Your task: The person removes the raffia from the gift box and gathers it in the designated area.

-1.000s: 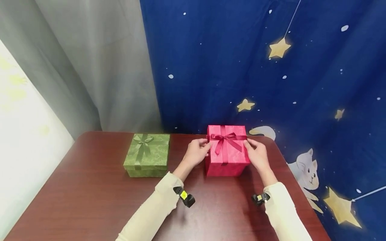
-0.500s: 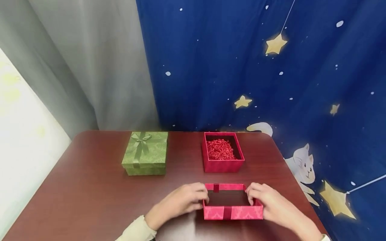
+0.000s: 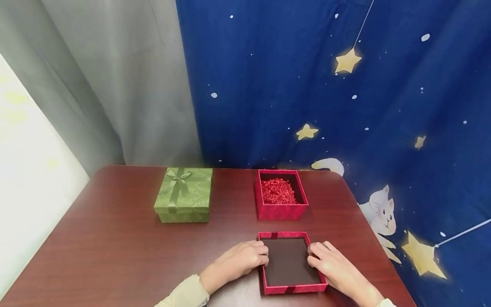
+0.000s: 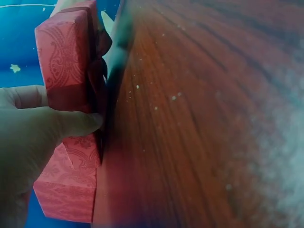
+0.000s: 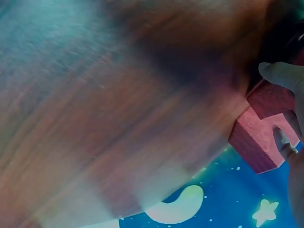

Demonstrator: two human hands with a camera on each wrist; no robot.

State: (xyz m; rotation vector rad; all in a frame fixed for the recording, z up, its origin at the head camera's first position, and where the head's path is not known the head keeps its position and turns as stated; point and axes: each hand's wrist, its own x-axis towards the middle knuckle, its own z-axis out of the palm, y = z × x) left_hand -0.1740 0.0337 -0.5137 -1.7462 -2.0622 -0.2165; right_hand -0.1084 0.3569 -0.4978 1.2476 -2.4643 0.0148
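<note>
A red box lid (image 3: pixel 293 260) lies upside down at the table's near side, its dark inside facing up. My left hand (image 3: pixel 245 258) grips its left wall, fingers curled over the rim. On the opposite wall, my right hand (image 3: pixel 331 262) holds on in the same way. The left wrist view shows my left thumb (image 4: pixel 78 123) against the lid's patterned outer side, with the ribbon bow (image 4: pixel 99 76) beneath the lid. Beyond the lid stands the red box (image 3: pixel 281 212), uncovered, with red shredded paper (image 3: pixel 278 192) inside.
A green gift box (image 3: pixel 184 196) with a bow on its lid stands at the left. All of this is on a brown wooden table (image 3: pixel 115 243). Behind it hang a grey curtain (image 3: pixel 149 85) and a blue star-patterned curtain (image 3: pixel 261 76).
Both hands have lifted the lid off the red box, turned it over and brought it toward me. Over the last half second it has come down flatter near the tabletop.
</note>
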